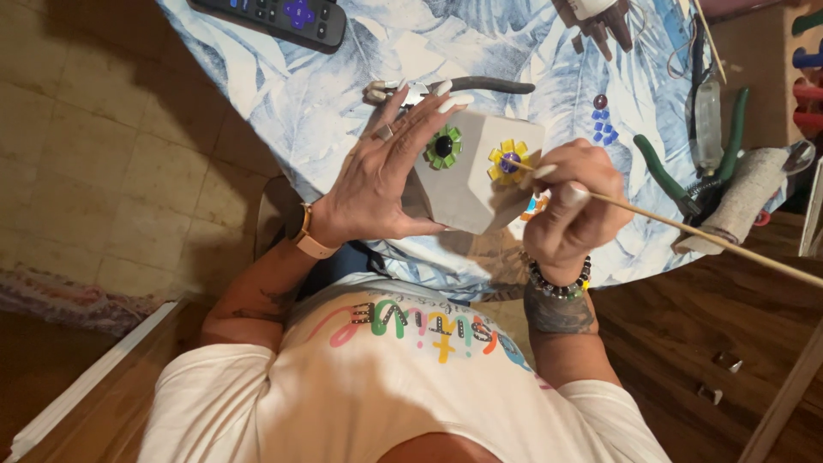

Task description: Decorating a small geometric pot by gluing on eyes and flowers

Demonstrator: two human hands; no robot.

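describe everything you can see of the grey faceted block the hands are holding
The grey faceted block looks like plain matte concrete or plaster, with flat angled faces. One face carries a green tile flower with a black centre, another a yellow flower with a purple centre. It is held tilted above the table edge. The left hand cups its side; the right hand presses a thin wooden stick to the yellow flower.

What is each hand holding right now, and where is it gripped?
Left hand steadies the grey block by its side face. Right hand pinches a thin wooden stick near its tip.
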